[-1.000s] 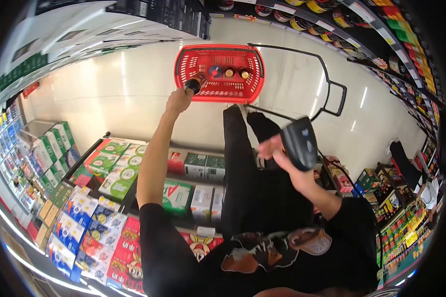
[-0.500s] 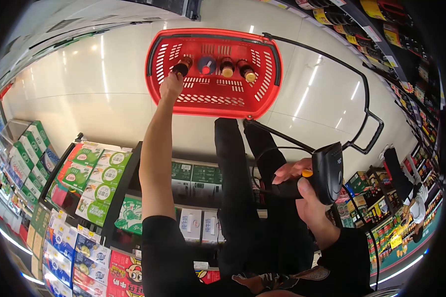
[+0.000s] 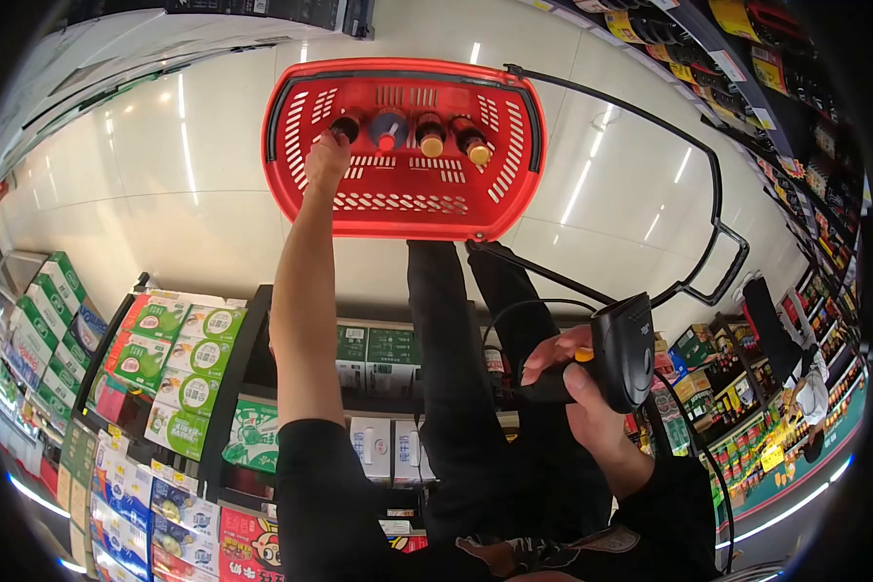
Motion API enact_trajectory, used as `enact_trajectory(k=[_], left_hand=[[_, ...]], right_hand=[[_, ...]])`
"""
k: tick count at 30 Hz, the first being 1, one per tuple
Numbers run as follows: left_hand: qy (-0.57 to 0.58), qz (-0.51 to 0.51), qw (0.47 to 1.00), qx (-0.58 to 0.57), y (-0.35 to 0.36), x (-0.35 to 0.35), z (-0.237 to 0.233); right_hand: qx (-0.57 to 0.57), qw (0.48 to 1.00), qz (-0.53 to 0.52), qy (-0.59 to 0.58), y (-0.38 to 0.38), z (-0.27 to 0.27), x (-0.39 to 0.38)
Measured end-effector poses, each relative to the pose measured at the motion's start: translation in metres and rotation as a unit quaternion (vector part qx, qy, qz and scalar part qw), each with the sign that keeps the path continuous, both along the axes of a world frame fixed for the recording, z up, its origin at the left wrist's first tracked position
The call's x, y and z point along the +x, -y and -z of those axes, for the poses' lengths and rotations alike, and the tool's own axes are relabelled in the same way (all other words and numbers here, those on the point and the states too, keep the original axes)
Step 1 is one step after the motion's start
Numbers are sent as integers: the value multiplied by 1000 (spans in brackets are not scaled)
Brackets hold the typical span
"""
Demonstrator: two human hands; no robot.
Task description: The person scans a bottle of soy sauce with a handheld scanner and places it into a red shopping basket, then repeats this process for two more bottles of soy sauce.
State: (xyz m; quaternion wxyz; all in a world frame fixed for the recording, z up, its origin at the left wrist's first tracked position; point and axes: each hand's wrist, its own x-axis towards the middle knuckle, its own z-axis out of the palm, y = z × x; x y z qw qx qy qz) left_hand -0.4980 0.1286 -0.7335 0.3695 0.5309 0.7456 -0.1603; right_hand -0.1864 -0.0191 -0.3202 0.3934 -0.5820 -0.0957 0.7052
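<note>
My left hand [image 3: 329, 159] reaches into a red shopping basket [image 3: 378, 230] and is closed around the top of a dark bottle [image 3: 345, 127]. To the right of that bottle stand a bottle with a red cap [image 3: 388, 136] and two dark bottles with gold caps, one in the middle [image 3: 430, 136] and one farther right [image 3: 472, 144]. Near my right leg, my right hand [image 3: 592, 393] grips a black handheld barcode scanner [image 3: 623, 354] with a yellow-orange trigger. A cable runs from the scanner's side.
The basket's long black handle [image 3: 716, 194] extends right over the glossy floor [image 3: 165, 165]. Stacked drink cartons [image 3: 199, 359] fill shelves at lower left, and bottle shelves [image 3: 689, 58] line the upper right. Another person [image 3: 795, 369] is at the far right.
The basket appears slightly lower and farther left in view, and my left hand with the bottle shifts likewise. The scanner in my right hand sits a little lower and to the left.
</note>
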Motion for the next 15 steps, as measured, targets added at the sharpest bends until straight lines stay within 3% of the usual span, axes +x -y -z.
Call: enact_trajectory(k=[4, 9, 11, 13, 15], left_hand=[[-15, 29, 999, 10, 0, -1, 0], [31, -87, 994, -66, 3, -5, -11], [55, -105, 992, -32, 17, -10, -20], [212, -203, 955, 39, 33, -16, -30], [254, -220, 940, 59, 52, -17, -62]], right_hand=[[1, 1000, -7, 0, 3, 2, -2], [-23, 1000, 9, 1, 7, -2, -3], [-23, 1000, 15, 2, 10, -7, -4], [7, 1000, 19, 5, 13, -11, -3], [0, 1000, 24, 9, 16, -23, -1]])
